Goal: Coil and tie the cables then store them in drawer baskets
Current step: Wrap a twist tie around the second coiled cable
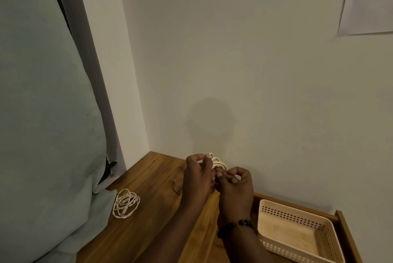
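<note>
A: Wooden tabletop (148, 194), set in a pale wall corner, curtain (42, 113) at nine o'clock. Item one?

B: Cream cable bundle (217, 163), held above the table near centre. Left hand (198, 175) has its fingers curled round the loops; right hand (236, 186), with a bead bracelet (236, 226) at the wrist, pinches a strand at the bundle's lower edge.

A: Item two?

B: Second coiled cable (126, 203), on the table at eight o'clock from the hands; whether it is tied I cannot tell. Item three: perforated cream basket (297, 216), in an open drawer (348, 239) at four o'clock, nothing visible in it.

A: Handling note for the tie?

B: Probably: keep the left grip firm so loops stay stacked, wrap the free end snugly round the middle, tuck it through, then lower the bundle into the basket.
</note>
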